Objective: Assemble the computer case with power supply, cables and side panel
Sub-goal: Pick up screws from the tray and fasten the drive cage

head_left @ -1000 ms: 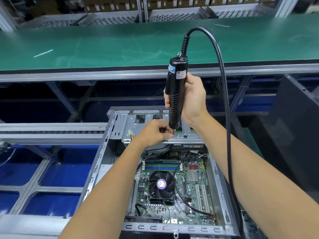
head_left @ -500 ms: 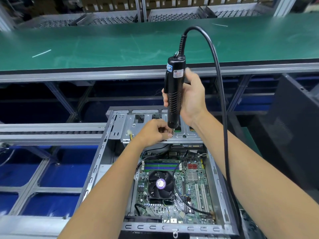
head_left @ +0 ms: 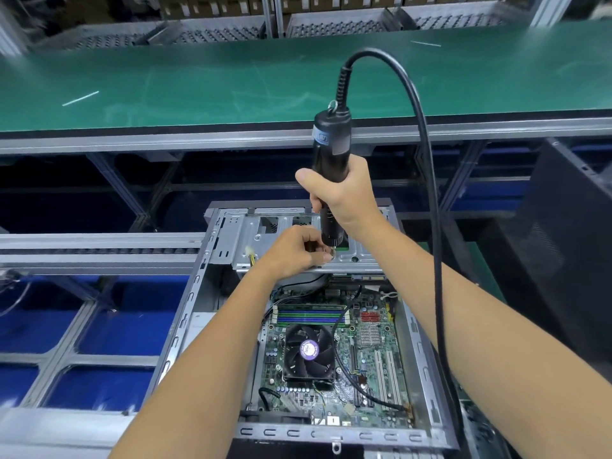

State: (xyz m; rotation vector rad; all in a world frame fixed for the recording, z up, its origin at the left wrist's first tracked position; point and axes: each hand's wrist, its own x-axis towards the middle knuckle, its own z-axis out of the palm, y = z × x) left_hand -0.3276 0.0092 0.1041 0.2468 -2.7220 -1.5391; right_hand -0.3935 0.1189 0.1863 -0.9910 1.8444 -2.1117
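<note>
Screwdriver [head_left: 331, 167] in right-hand grip [head_left: 344, 193]

The computer case [head_left: 212, 313] lies open side up on a metal-framed line, with a roller rail [head_left: 99, 251] running off to its left and blue bins [head_left: 109, 329] showing under the frame bars. Beyond it stands a long desk [head_left: 198, 81] with a green mat top and an aluminium front edge, and two thin pale strips [head_left: 80, 98] lie flat on the mat, one at the far left and one at the far right. A dark panel [head_left: 569, 246] stands to the right of the case.
</note>
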